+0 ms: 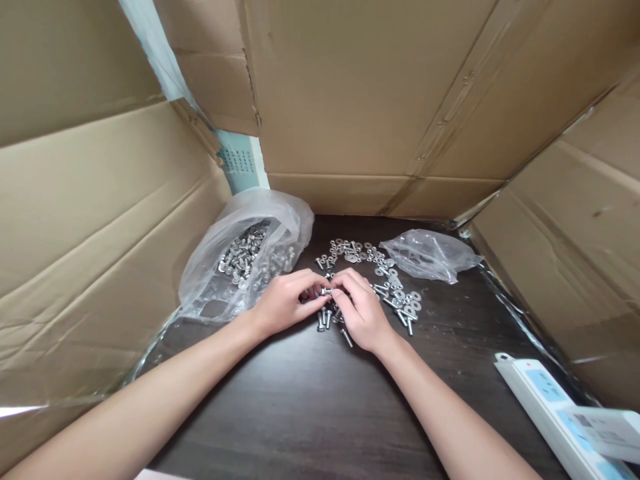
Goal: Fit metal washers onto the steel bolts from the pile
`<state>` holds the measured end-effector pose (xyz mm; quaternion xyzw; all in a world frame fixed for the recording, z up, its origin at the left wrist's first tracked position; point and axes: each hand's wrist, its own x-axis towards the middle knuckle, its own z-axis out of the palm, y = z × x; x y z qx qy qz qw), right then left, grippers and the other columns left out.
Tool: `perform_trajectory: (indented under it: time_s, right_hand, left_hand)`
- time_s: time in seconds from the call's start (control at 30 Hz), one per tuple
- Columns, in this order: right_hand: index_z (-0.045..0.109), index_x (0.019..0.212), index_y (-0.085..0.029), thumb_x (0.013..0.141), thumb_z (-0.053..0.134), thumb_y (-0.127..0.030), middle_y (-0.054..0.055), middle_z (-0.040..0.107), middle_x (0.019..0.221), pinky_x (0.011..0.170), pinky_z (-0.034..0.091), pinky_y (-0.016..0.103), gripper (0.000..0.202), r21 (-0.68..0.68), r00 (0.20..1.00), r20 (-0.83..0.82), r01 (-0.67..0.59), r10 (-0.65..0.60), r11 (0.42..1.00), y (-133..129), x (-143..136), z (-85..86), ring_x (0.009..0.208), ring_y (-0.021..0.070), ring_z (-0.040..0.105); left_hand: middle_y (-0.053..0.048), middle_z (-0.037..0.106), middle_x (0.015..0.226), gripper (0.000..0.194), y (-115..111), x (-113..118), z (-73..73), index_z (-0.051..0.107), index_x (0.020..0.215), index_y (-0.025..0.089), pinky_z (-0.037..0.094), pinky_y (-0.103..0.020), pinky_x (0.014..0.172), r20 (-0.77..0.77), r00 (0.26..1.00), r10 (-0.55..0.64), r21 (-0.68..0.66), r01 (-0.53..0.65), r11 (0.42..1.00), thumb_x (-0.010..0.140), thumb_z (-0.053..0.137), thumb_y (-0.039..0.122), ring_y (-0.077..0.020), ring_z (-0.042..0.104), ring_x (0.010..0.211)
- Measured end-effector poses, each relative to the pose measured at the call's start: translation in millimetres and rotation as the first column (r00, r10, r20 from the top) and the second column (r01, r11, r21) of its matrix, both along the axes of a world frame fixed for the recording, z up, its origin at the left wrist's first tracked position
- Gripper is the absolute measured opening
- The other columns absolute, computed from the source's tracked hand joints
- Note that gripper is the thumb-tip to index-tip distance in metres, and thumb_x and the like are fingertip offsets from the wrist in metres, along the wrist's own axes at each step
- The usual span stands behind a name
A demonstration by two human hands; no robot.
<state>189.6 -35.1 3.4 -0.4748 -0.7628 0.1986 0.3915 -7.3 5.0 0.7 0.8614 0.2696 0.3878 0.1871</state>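
Note:
My left hand (285,301) and my right hand (361,308) meet over the dark table, fingertips almost touching. Between them lies a small silver bolt (326,291), roughly level. The left thumb and fingers close round one end of it. At its other end my right thumb and forefinger are pinched; whether a nut or washer is in that pinch is too small to tell. Below the hands several loose bolts (327,319) lie on the table. To the right and behind spread flat washers (411,305), nuts and more bolts, some hidden by my fingers.
An open clear plastic bag (200,280) full of bolt assemblies stands at the left. A crumpled clear bag (433,253) lies back right. Cardboard walls (360,100) surround the dark table (300,400). A white power strip (540,407) with a plugged-in adapter (607,430) sits front right.

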Motion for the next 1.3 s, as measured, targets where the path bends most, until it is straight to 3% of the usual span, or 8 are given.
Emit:
perform_trajectory:
  time_s: [0.4,0.8,1.3]
  right_hand:
    - [0.057,0.089,-0.022,0.103,0.041,-0.024,0.005,0.063,0.099,0.084,0.039,0.04,0.022,0.003,1.0,0.022,0.005,-0.005,1.0,0.4,0.3,-1.8,0.093,0.022,0.058]
    - [0.058,0.095,-0.022,0.097,0.046,-0.021,0.006,0.064,0.1,0.085,0.04,0.04,0.012,-0.013,1.0,0.011,0.014,-0.014,1.0,-0.7,-0.2,0.9,0.095,0.0234,0.059]
    - [0.057,0.09,-0.022,0.103,0.041,-0.025,0.006,0.063,0.1,0.085,0.04,0.04,0.021,-0.002,1.0,0.031,-0.003,0.003,1.0,-0.3,0.3,0.4,0.095,0.0224,0.058]
  left_hand:
    - [-0.001,0.07,0.085,0.011,-0.4,-0.7,0.2,0.07,0.105,0.017,0.053,-0.021,0.068,-0.012,1.0,-0.006,0.012,0.006,1.0,0.095,0.068,0.022,-0.0114,0.066,0.071]
    - [-0.001,0.07,0.084,0.011,0.2,-0.8,0.7,0.07,0.104,0.017,0.053,-0.022,0.068,-0.009,1.0,0.005,0.024,-0.005,1.0,0.096,0.069,0.023,-0.0116,0.066,0.07]
    - [-0.001,0.072,0.086,0.012,-0.8,-0.3,0.2,0.071,0.105,0.017,0.054,-0.022,0.068,-0.006,1.0,-0.001,0.0,0.001,1.0,0.095,0.068,0.023,-0.0114,0.067,0.07]
